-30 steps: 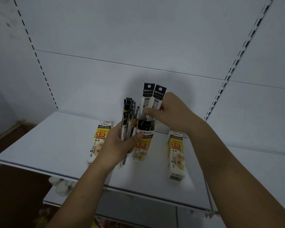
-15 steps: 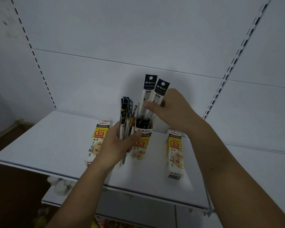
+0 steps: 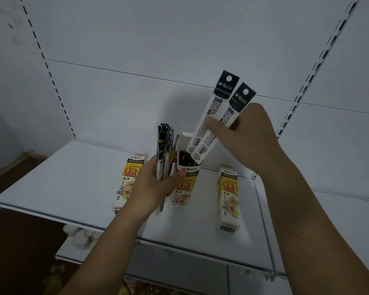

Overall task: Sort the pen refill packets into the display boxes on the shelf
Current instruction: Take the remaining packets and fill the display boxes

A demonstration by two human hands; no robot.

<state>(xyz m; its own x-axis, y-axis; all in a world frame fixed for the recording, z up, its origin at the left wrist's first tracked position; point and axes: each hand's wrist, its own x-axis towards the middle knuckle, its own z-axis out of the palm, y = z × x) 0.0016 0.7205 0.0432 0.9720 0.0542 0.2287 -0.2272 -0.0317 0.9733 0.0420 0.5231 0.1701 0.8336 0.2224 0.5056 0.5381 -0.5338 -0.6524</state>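
Since the earlier frames, the two packets (image 3: 219,116) pinched in the right hand (image 3: 249,135) have risen and tilted to the right; their lower ends now sit at the open mouth of the middle display box (image 3: 184,184) rather than deeper in it. Right-hand grip: thumb and curled fingers clamp both packets side by side near mid-length, black header ends uppermost. Left-hand grip: the left hand (image 3: 151,188) is closed round a bundle of further packets (image 3: 164,154), held upright just beside the middle box, with the thumb tip apparently against the box front. Dark packet tops are visible inside the middle box, so it is judged partly filled. The left display box (image 3: 130,177) and the right display box (image 3: 228,196) stand on the shelf (image 3: 51,184); their contents cannot be determined. Remaining work, as judged: seat the two packets, then distribute the bundle.
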